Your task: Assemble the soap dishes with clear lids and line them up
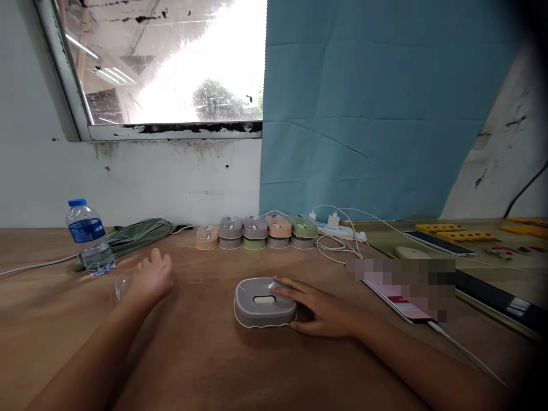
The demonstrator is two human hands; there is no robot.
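While the right hand (pixel 319 311) touches the right end of the grey box (pixel 262 311), the left hand (pixel 154 277) is well to the box's left, head view. Right grip wide: fingers spread, tips on the lid, thumb at the near right corner. Box sits flat on the desk (pixel 192 371), front and centre; pale oval in the middle of its lid, wavy pale edge round its base. Left fingers curled; can't tell if that grip holds anything. Nearest to it is a clear round thing (pixel 122 285), partly hidden by the hand, too faint to identify. Bottle (pixel 91 242) with blue cap stands beyond, left of that hand, just in front of a green bag (pixel 141 235). Back of desk: single pink box (pixel 206 237), then four stacks of two: grey on grey, grey on green, orange on grey, green on grey. Power strip (pixel 338 230) right of those, two white plugs in it, cables looping forward. Phone (pixel 413 311) lies right of the right hand, cable at its near end, screen partly pixelated. Farther right: dark phone (pixel 440 243), dark slab (pixel 499 299), yellow parts (pixel 464 236). Behind: window (pixel 171 74) left, blue cloth (pixel 363 103) right.
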